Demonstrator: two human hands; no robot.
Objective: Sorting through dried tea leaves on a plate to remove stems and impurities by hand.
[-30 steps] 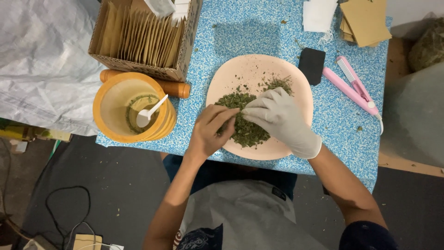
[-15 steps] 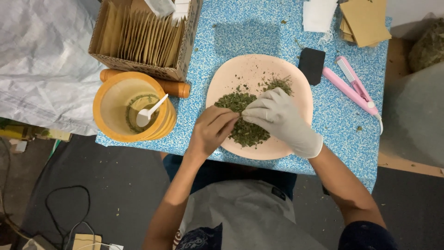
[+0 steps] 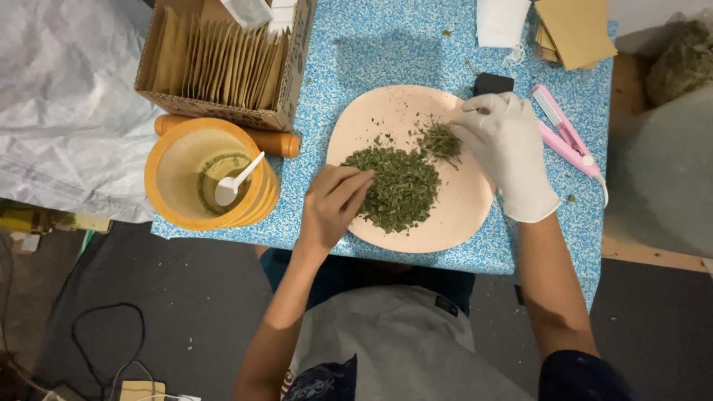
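Green dried leaves lie in one big heap on one pink plate. Your bare left hand rests at the heap's edge, fingers closed together. Your gloved right hand pinches a second, smaller clump.

Bare left hand lies palm down, fingers extended together, while the white-gloved right hand curls its fingers inward, both forearms reaching forward.
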